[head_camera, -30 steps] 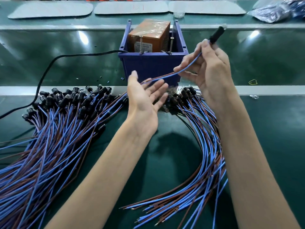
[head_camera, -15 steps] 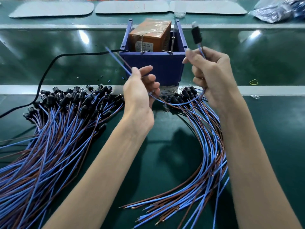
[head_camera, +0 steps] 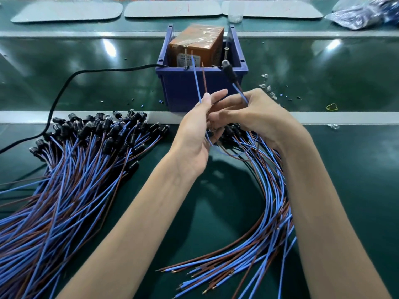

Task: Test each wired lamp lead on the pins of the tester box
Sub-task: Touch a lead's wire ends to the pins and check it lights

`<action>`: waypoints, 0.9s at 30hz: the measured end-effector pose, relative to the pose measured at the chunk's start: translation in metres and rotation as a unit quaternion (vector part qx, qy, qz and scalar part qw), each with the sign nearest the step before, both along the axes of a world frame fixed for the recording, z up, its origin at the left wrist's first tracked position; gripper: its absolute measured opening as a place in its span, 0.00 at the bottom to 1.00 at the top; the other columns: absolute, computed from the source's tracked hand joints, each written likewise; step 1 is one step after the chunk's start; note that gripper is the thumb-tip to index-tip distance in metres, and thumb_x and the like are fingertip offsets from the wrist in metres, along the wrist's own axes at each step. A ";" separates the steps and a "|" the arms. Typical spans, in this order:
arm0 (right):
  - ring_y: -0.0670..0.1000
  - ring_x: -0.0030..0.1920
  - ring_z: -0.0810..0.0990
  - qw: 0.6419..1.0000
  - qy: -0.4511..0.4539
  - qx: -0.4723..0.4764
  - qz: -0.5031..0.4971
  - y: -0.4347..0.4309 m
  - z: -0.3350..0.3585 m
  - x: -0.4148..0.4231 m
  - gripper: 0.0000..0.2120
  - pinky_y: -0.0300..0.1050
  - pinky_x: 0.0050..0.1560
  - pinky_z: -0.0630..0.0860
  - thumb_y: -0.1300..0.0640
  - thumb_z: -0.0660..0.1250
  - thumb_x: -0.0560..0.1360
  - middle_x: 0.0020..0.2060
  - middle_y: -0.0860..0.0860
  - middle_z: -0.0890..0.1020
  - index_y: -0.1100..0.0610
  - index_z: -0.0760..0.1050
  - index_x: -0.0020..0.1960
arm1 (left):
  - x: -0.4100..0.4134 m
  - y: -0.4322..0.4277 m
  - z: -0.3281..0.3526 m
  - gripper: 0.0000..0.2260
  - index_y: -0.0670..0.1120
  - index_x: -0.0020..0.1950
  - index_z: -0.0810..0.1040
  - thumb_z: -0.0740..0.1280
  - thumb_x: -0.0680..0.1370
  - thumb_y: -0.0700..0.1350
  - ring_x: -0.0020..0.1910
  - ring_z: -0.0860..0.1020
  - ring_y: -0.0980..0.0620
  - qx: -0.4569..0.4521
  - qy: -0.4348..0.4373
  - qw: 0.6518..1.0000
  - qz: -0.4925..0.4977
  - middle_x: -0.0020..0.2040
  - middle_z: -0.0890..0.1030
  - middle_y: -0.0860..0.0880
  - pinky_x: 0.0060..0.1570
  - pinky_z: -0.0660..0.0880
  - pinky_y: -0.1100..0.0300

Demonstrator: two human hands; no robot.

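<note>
Thin, pliant two-wire lamp lead (head_camera: 196, 79)

Bare-armed left grip (head_camera: 194, 137), right grip (head_camera: 261, 117)

Both forearms reaching forward, hands close together — left hand (head_camera: 195, 134) pinching lamp lead (head_camera: 229, 73) ends, thumb up; right hand (head_camera: 261, 114) curled round same lead.

Factory assembly line: green conveyor belt (head_camera: 86, 67), heaped lamp leads (head_camera: 64, 180).
</note>
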State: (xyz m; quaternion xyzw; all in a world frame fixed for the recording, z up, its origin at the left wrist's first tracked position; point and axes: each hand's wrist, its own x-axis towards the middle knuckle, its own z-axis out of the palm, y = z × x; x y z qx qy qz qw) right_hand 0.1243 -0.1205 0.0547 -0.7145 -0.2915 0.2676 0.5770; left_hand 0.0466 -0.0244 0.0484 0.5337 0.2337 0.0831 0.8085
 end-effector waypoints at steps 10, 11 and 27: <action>0.47 0.30 0.83 0.995 0.065 0.053 -0.061 0.008 0.004 -0.005 0.08 0.29 0.28 0.73 0.66 0.66 0.77 0.31 0.55 0.83 0.60 0.71 0.41 | 0.003 0.004 -0.007 0.17 0.47 0.44 0.77 0.51 0.84 0.48 0.23 0.71 0.60 0.053 -0.003 0.985 0.166 0.26 0.73 0.56 0.27 0.69 0.67; 0.47 0.28 0.82 0.994 0.066 0.059 -0.071 0.008 0.005 -0.004 0.08 0.30 0.27 0.72 0.65 0.65 0.78 0.31 0.55 0.82 0.60 0.71 0.41 | 0.003 0.007 -0.009 0.17 0.47 0.43 0.76 0.51 0.84 0.48 0.22 0.66 0.59 0.069 0.005 0.980 0.188 0.26 0.68 0.55 0.26 0.66 0.66; 0.43 0.24 0.71 0.955 0.038 0.177 -0.237 0.006 0.006 0.006 0.05 0.31 0.23 0.64 0.64 0.65 0.78 0.28 0.49 0.80 0.59 0.74 0.53 | 0.005 0.027 -0.012 0.12 0.47 0.64 0.72 0.54 0.84 0.41 0.19 0.67 0.59 0.169 -0.020 0.961 0.217 0.29 0.76 0.54 0.23 0.68 0.67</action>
